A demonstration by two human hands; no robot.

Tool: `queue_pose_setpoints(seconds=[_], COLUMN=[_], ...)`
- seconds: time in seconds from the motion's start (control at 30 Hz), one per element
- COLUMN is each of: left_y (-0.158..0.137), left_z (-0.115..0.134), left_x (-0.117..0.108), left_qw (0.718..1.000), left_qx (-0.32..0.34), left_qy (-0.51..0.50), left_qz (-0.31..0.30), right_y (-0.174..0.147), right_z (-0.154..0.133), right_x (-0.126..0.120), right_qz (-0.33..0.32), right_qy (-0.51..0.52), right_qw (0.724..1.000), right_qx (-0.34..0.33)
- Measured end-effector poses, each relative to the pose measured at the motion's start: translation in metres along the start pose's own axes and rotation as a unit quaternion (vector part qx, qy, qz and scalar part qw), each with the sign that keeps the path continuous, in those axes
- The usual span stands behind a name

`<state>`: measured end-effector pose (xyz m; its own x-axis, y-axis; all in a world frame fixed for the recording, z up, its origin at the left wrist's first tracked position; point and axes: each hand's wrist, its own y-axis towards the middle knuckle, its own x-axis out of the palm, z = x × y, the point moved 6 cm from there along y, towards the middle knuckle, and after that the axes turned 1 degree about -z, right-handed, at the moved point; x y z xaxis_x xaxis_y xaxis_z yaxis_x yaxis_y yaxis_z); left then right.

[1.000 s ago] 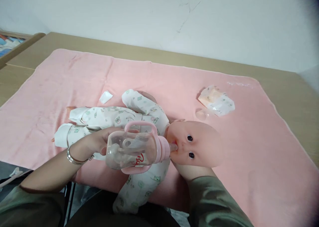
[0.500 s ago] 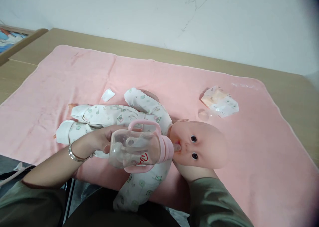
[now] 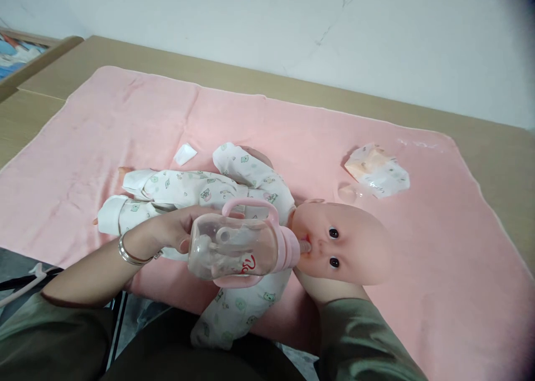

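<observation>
The person's left hand point(image 3: 173, 230) is wrapped around the base end of a clear feeding bottle point(image 3: 234, 250) with pink handles and a pink collar, fingers closed on it. The bottle lies nearly level, pointing to the person's right, and its teat sits in the mouth of a baby doll point(image 3: 292, 230). A thin silver bracelet point(image 3: 127, 254) circles the left wrist.

The doll lies on its back across a pink blanket point(image 3: 292, 130), head toward the right, legs toward the left, dressed in a white printed sleepsuit. One sleeve reaches up away from the person and the other hangs down over the near edge of the blanket, toward the person's lap.

The right hand point(image 3: 324, 289) is tucked under the doll's head, just below the chin and neck, touching it from beneath. Most of that hand is hidden by the head and by the green sleeve, so I cannot tell whether its fingers are curled or flat.

Beyond the doll's head, well apart from both hands, a crumpled packet point(image 3: 378, 170) rests on the blanket with a small clear cap point(image 3: 346, 191) just beside it. A small white scrap point(image 3: 184, 154) lies near the doll's raised sleeve. The blanket covers a wooden table point(image 3: 480, 147) set against a white wall.
</observation>
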<state>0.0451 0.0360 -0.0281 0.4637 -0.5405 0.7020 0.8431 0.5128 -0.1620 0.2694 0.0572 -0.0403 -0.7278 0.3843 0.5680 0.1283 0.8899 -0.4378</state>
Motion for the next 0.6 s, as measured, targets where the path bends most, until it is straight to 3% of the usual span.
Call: queue_pose_setpoints(seconds=[0.23,0.43,0.53,0.6], left_y=[0.001,0.000,0.000,-0.001], left_z=[-0.001,0.006,0.012,0.013], left_x=[-0.001,0.004,0.011,0.012], left_qw=[1.000,0.999,0.996,0.995], left_qx=[-0.019,0.034,0.066,0.072], left_qy=[0.016,0.034,0.019,0.013], left_qz=[0.018,-0.009,-0.052,-0.064], right_y=[0.001,0.002,0.004,0.011], right_z=[0.006,0.008,0.007,0.001], right_x=[0.004,0.005,0.003,-0.007], right_qz=[0.002,0.069,0.052,0.019], right_qy=[0.021,0.135,0.073,-0.049], right_qw=[1.000,0.982,0.990,0.998], right_qx=[-0.003,0.116,0.107,0.027])
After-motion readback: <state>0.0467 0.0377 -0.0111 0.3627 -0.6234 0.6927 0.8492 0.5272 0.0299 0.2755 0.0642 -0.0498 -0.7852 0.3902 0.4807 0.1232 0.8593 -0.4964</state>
